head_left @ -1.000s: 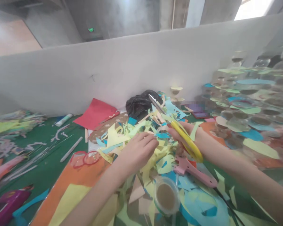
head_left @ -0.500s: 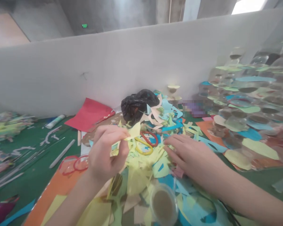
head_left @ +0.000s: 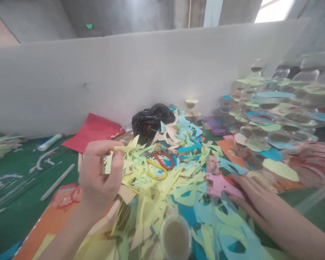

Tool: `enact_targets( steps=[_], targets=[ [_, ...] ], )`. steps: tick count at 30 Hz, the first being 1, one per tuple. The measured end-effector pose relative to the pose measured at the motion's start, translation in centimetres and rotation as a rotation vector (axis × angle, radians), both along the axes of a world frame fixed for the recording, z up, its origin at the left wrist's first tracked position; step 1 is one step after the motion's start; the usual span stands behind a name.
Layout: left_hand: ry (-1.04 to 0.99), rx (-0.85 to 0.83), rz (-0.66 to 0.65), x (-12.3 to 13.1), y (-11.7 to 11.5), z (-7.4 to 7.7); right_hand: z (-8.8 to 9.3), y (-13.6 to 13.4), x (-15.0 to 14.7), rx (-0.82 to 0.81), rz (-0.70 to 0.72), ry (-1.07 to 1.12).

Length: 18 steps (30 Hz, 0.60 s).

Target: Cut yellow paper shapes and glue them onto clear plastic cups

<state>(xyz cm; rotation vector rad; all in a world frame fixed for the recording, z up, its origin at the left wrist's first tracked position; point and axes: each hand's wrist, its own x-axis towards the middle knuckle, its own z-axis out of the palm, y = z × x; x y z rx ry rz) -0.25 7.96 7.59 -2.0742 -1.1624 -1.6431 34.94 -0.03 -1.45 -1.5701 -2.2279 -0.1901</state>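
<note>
My left hand [head_left: 101, 173] is closed in a pinch on a small pale-yellow paper piece [head_left: 126, 148], held above the scraps left of centre. At the right, the fingers of my right hand [head_left: 260, 202] are wrapped round the handle of a pink glue gun [head_left: 218, 185]. Its stained nozzle points away from me, and what looks like a clear glue stick [head_left: 214, 220] trails from its back. Between my hands lie scissors [head_left: 156, 169] with one yellow and one red handle loop, their blades covered by paper. A round clear cup [head_left: 176, 236] stands nearer me.
Yellow, green and blue paper scraps [head_left: 189, 191] cover the middle. Behind them sits a black plastic bag [head_left: 148, 121], with red sheets [head_left: 93, 131] to its left. Stacked clear cups with paper discs [head_left: 271, 126] rise at the right. A white partition [head_left: 111, 79] closes the back.
My right hand has moved right and lifted the pink glue gun into view from the scraps. My left hand has shifted left, still pinching the yellow paper. The view has turned slightly right.
</note>
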Motion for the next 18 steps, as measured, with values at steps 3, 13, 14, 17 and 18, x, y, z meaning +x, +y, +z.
enact_targets(
  steps=[3, 13, 14, 17, 18],
  targets=[
    [0.03, -0.04, -0.002, 0.3, 0.1, -0.6, -1.2, 0.9, 1.0, 0.085, -0.058, -0.086],
    [0.077, -0.21, 0.136, 0.2, 0.2, -0.7, -1.8, 2.5, 1.8, 0.056, -0.168, -0.258],
    [0.091, -0.208, 0.148, 0.2, 0.2, -0.6, -2.0, 2.6, 2.0, 0.063, -0.171, -0.257],
    [0.159, -0.166, 0.122, 0.3, 0.3, -0.5, -3.0, 3.0, 2.2, 0.075, -0.169, -0.212],
    [0.177, -0.15, 0.11, 0.3, 0.3, -0.4, -3.2, 3.1, 2.2, 0.073, -0.168, -0.182]
  ],
)
